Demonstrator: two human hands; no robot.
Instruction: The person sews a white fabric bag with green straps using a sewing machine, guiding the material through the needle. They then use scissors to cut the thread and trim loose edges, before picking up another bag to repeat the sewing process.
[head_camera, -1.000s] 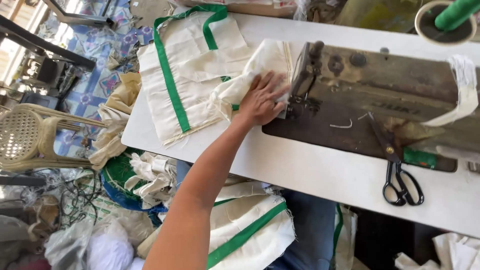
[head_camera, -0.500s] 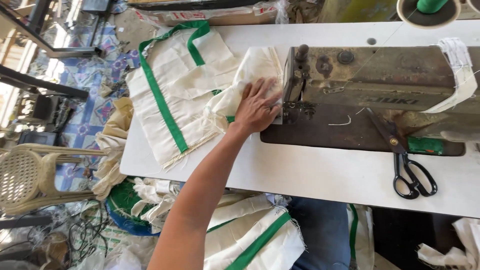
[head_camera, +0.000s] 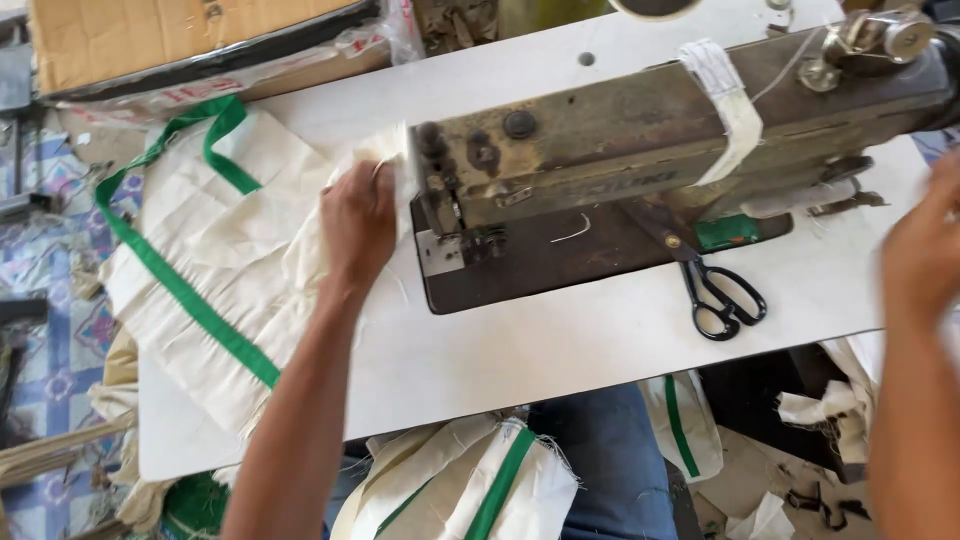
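My left hand (head_camera: 358, 222) lies flat on cream cloth with green trim (head_camera: 230, 260), pressing it onto the white table just left of the sewing machine's needle end (head_camera: 455, 225). The fingers point away from me, towards the cloth's far edge. My right hand (head_camera: 922, 255) is blurred at the right edge, raised over the table beside the old grey-brown sewing machine (head_camera: 660, 130), and holds nothing that I can see. Black scissors (head_camera: 715, 290) rest on the table in front of the machine.
A cardboard box (head_camera: 180, 40) sits at the table's far left. More cream and green cloth pieces (head_camera: 470, 480) lie on my lap and on the floor. The white table (head_camera: 560, 350) shows bare surface at its near edge.
The view has swung so the machine fills the upper right. My left hand stays on the cloth by the needle. My right hand has come into view at the right edge.
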